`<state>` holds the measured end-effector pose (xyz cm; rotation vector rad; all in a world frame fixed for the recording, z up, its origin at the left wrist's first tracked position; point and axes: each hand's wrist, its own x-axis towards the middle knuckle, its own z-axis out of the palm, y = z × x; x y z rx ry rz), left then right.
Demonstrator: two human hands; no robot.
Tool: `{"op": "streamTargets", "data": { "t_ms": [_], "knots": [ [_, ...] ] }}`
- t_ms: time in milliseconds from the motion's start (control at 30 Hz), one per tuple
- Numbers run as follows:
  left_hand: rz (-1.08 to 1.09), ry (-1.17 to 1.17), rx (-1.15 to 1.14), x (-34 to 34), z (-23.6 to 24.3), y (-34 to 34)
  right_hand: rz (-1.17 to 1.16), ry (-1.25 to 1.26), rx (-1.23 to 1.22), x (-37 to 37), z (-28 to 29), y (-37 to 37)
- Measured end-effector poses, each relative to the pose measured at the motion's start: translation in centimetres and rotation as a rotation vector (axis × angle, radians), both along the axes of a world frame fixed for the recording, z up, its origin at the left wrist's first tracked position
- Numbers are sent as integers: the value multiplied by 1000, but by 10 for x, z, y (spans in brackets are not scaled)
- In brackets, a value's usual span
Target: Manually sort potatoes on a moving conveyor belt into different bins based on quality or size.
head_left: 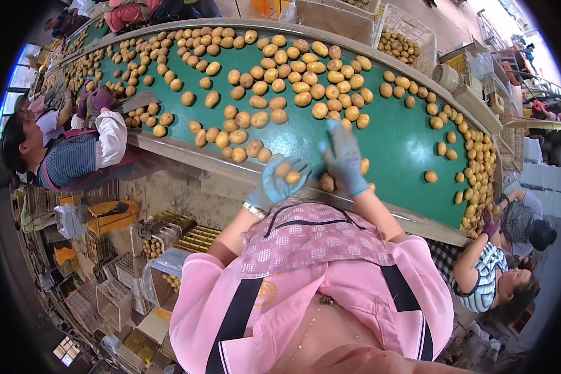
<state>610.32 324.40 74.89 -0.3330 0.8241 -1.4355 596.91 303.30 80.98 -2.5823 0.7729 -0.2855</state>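
Note:
My left hand (280, 182), in a blue-grey work glove, is turned palm up at the near edge of the green conveyor belt (393, 177). Two potatoes (292, 177) rest in its curled fingers. My right hand (345, 161), gloved alike, reaches flat over the belt with its fingers stretched out. Its fingertips are close to the near side of a dense group of potatoes (318, 91); whether they touch one cannot be made out. A darker potato (327, 182) lies beside the right wrist, and others are partly hidden behind that hand.
A metal rail (206, 163) runs along the belt's near side. Co-workers stand at the left (75, 153) and right (495, 274), their gloved hands among potatoes. Many potatoes crowd the belt's right end (480, 168). Beyond the far rail stands a crate of potatoes (427, 55); crates (114, 302) are stacked behind left.

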Motion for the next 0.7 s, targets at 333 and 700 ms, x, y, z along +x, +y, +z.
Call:
{"op": "streamTargets", "data": {
  "t_ms": [333,700],
  "knots": [
    [-93,-391,625,85,-63,209,151,699,360,24,11,-27],
    [-37,-793,931,141,-109,141,-268,454,-504,53,26,-157]
  ]
}}
